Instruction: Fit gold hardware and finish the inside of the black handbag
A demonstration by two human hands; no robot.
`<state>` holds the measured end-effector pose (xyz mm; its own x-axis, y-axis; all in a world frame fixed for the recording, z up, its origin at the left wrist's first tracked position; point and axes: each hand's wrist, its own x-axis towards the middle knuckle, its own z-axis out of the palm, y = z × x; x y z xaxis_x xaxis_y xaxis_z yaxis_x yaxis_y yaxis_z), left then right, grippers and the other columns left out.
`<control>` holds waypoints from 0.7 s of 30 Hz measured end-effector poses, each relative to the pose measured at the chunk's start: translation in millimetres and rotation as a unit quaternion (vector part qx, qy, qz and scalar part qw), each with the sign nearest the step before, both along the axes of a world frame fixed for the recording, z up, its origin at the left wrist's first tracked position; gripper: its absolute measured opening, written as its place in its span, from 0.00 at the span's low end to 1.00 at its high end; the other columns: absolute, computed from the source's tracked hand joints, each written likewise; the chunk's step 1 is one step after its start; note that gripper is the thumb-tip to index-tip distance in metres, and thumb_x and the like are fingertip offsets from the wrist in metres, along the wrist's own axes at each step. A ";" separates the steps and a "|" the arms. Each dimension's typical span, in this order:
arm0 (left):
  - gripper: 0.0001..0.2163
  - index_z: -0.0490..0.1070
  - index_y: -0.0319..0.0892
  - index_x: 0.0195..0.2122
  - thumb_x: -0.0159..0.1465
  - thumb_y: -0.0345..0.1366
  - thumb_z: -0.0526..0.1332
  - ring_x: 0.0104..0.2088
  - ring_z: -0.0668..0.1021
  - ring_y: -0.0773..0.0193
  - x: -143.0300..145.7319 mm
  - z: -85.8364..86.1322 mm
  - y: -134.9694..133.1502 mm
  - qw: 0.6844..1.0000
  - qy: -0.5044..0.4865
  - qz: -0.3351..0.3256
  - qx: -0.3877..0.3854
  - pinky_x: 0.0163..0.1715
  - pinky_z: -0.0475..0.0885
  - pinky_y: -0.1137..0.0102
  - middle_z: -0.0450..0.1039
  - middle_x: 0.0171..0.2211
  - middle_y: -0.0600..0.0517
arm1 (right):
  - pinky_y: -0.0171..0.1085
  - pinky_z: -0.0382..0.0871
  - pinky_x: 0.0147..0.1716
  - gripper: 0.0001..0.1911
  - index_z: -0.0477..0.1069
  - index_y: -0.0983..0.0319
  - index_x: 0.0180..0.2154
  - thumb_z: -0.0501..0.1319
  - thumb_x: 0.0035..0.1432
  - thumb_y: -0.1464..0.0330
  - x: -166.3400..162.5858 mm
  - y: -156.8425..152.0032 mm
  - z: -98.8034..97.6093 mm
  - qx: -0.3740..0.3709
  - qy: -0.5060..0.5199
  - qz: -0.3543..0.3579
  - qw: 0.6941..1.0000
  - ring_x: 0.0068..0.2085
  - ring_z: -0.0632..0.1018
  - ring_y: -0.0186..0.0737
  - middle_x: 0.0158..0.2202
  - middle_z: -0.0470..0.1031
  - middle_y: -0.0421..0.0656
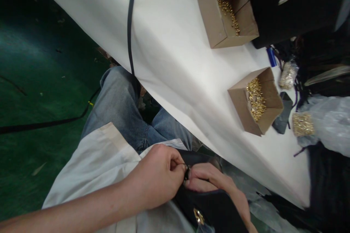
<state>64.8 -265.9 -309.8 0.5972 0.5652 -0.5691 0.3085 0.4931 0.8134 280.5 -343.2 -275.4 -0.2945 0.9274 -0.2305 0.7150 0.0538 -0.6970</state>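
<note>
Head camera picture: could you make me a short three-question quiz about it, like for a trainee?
1. True or false: both hands, left hand and right hand, meet at a small dark fitting on a black bag.
2. How many open cardboard boxes, near box and far box, hold gold parts on the white table?
3. The person's trousers are: A) blue jeans B) black C) green.

Key: 1 true; 2 two; 3 A.
</note>
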 end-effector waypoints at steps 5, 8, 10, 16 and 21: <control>0.09 0.82 0.42 0.26 0.60 0.35 0.63 0.27 0.77 0.63 2.3 -3.1 0.9 1.000 0.014 -0.003 -0.005 0.23 0.62 0.68 0.79 0.23 0.55 | 0.33 0.84 0.45 0.12 0.86 0.55 0.41 0.64 0.76 0.62 -7.2 -3.4 6.7 0.003 -0.023 -0.008 1.000 0.41 0.87 0.42 0.40 0.85 0.43; 0.07 0.81 0.42 0.27 0.59 0.34 0.64 0.25 0.74 0.64 2.2 -8.5 1.0 0.998 -0.022 0.001 -0.055 0.22 0.59 0.68 0.78 0.23 0.55 | 0.33 0.84 0.49 0.11 0.87 0.54 0.46 0.64 0.77 0.61 -8.9 -2.6 12.3 0.007 -0.029 -0.027 0.999 0.46 0.88 0.43 0.46 0.86 0.44; 0.08 0.80 0.41 0.27 0.61 0.37 0.65 0.23 0.71 0.66 1.3 -12.4 1.6 0.994 -0.062 -0.001 -0.086 0.21 0.55 0.68 0.75 0.21 0.56 | 0.32 0.84 0.50 0.11 0.86 0.53 0.52 0.64 0.77 0.61 -7.7 -0.3 14.8 0.004 -0.021 -0.026 0.999 0.48 0.88 0.42 0.48 0.87 0.43; 0.09 0.78 0.41 0.28 0.63 0.38 0.65 0.24 0.67 0.67 -1.9 -21.7 0.3 0.988 -0.123 -0.023 -0.095 0.23 0.54 0.68 0.71 0.22 0.56 | 0.35 0.86 0.51 0.13 0.84 0.51 0.55 0.65 0.75 0.69 -4.8 2.9 18.3 0.070 -0.044 0.057 0.995 0.50 0.88 0.43 0.50 0.88 0.43; 0.06 0.75 0.42 0.27 0.62 0.33 0.62 0.23 0.67 0.67 -0.8 -23.1 -3.9 0.986 -0.135 -0.027 -0.093 0.22 0.52 0.67 0.70 0.21 0.57 | 0.35 0.86 0.49 0.12 0.84 0.54 0.49 0.61 0.78 0.69 -11.4 -0.8 24.4 0.063 -0.066 0.024 0.996 0.48 0.88 0.44 0.48 0.88 0.46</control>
